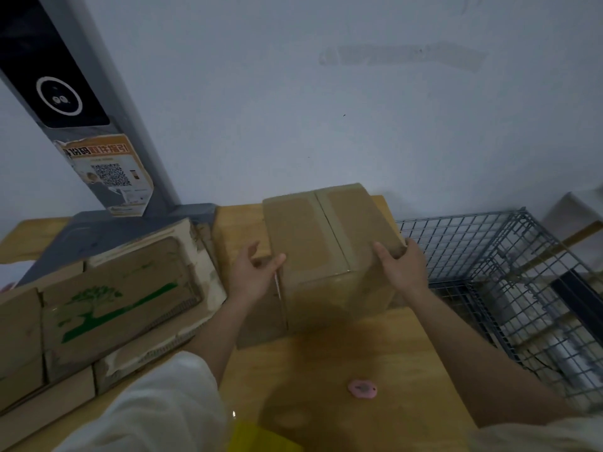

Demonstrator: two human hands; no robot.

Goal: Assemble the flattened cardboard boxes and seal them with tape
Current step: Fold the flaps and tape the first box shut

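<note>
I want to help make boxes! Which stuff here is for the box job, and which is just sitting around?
For the job:
- the taped cardboard box, with the right hand on its corner
- the left hand by its other side
- flattened brown cardboard under it

Just lying about:
- pink thing on the table
- green-printed cartons
- wire basket
- grey post with a sticker

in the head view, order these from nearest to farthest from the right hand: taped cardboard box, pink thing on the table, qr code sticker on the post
1. The taped cardboard box: the right hand grips its right corner.
2. The pink object: on the wooden table, below the hand, toward the person.
3. The QR code sticker: on the grey post, far upper left, past the left hand.
</note>
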